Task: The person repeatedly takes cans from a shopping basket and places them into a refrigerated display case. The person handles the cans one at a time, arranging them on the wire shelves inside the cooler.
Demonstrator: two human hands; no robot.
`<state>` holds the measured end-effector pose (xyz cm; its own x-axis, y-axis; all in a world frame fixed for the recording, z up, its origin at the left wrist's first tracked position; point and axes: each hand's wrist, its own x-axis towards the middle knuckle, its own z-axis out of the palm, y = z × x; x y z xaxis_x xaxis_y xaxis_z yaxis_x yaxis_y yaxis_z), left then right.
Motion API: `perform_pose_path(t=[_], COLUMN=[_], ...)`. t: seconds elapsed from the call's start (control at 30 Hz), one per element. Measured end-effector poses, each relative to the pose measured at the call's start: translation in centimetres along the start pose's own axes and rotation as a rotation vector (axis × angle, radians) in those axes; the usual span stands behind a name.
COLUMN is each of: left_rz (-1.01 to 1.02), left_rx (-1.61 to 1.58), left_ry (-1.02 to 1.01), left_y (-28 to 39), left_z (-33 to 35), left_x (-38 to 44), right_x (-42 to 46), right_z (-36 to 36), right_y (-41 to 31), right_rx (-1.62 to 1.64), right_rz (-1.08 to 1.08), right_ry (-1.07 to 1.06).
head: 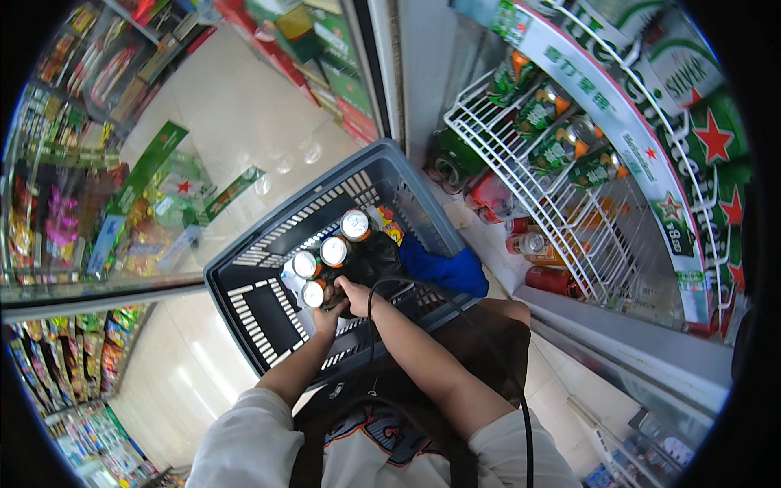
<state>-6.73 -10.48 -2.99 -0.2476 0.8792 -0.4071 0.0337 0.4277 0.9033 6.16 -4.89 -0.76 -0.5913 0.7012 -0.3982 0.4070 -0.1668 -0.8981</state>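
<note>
A dark grey plastic shopping basket [421,183] stands in front of me, with both my hands inside it. Several drink cans with silver tops, one of them a drink can [334,251] near the middle, stand upright in it beside a black plastic bag [372,259]. My left hand [329,314] is by the nearest can [312,294]; its fingers are partly hidden, so its hold is unclear. My right hand [357,296] touches or lies close to the dark bag and the left hand's fingertips. A blue cloth [442,268] hangs over the basket's right rim.
An open drinks cooler at right has a white wire shelf [518,158] with green cans, bottles below, and large beer cans [711,131] at its edge. A glass door [110,296] spans the left. Snack shelves [73,360] stand beyond. A black cable [488,341] crosses my right arm.
</note>
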Motion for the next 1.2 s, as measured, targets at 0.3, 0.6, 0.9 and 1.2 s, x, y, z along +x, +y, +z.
perform_pose_path(t=[0.3, 0.6, 0.9, 1.2], left_rz=[-0.112, 0.067, 0.774, 0.835], left_rx=[0.180, 0.090, 0.186, 0.179], left_ry=[-0.288, -0.684, -0.858, -0.945], left_y=[6.3, 18.4, 24.9, 23.6], left_z=[-2.9, 5.7, 29.7, 40.4], left_x=[-3.4, -4.7, -4.1, -3.8], right_x=[-1.2, -12.5, -23.7, -26.4], right_z=[-2.0, -13.0, -23.4, -28.7], right_y=[-3.0, -8.2, -1.3, 2.4], right_rx=[-0.156, -0.030, -0.239, -0.318], right_rz=[-0.113, -0.556, -0.159, -0.009], right_ry=[-0.132, 0.450, 1.396, 1.657])
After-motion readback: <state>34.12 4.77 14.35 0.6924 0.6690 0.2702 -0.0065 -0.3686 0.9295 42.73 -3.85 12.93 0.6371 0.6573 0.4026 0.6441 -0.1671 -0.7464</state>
